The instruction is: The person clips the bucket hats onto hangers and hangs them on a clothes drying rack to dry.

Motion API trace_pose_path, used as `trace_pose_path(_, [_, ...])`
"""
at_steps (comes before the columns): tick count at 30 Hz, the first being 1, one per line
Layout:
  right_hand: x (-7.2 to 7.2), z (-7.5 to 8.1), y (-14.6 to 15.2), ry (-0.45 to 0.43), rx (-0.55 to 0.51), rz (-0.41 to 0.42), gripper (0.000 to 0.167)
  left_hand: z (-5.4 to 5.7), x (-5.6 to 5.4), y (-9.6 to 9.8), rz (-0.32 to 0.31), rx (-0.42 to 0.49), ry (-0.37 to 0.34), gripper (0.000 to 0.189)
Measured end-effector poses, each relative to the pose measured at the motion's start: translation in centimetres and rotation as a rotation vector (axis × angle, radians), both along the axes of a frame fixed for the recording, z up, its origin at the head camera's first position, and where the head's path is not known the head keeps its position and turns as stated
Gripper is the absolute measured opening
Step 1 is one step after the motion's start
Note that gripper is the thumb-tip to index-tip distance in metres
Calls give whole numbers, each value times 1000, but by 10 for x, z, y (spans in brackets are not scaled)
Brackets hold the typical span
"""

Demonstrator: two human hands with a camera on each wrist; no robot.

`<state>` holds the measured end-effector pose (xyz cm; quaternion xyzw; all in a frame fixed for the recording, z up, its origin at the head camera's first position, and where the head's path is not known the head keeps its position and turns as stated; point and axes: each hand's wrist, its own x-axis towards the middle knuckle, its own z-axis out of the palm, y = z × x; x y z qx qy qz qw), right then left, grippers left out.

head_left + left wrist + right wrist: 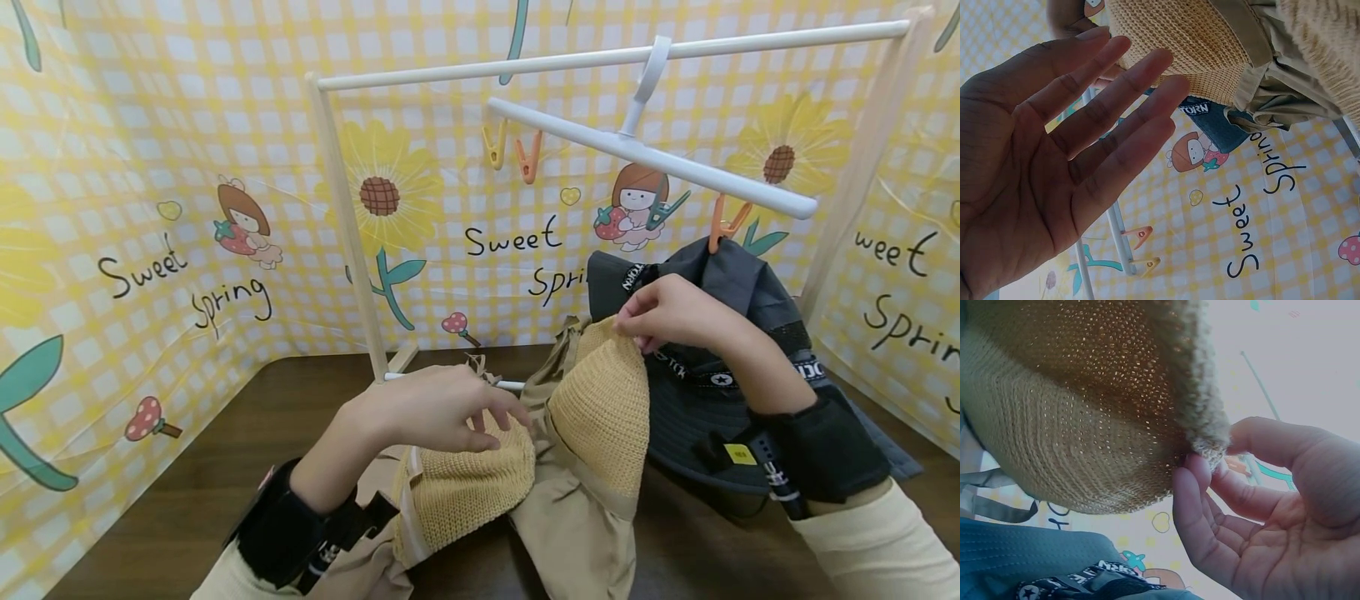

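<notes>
My right hand (678,312) pinches the tip of a yellow woven hat crown (600,400), which hangs below the fingers with khaki cloth around its lower edge. In the right wrist view, thumb and fingertips (1194,481) close on the woven edge. My left hand (442,408) hovers with relaxed, spread fingers over a second yellow woven crown (480,479) that has a pale band and khaki cloth. Its palm faces the left wrist camera, holding nothing. Behind my right hand, a dark bucket hat (750,292) with lettered trim hangs from an orange clothespin (727,221).
A white hanger (660,158) hooks over the white rail (487,68) of a wooden-post rack and tilts down to the right. A yellow clothespin (494,146), another orange one (528,157) and a green one (667,211) hang from it. A checked printed cloth (292,150) surrounds the brown table (217,433).
</notes>
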<state>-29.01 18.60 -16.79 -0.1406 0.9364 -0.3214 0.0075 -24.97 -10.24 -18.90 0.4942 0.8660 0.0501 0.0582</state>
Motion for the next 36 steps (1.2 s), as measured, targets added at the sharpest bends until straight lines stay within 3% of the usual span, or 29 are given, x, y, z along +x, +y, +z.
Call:
trace_pose_path(14, [-4,11,-3,40,10,-6,30,8,-8,24,-41,4,-9,31])
trace_pose_path(26, [-8,25,-9,59,17,-17,30,31,-16,54,-28,-82,56,32])
trace_pose_path(36, [-9,29,-7,75,35,-20,30,41,-25,65,-62,-62,32,33])
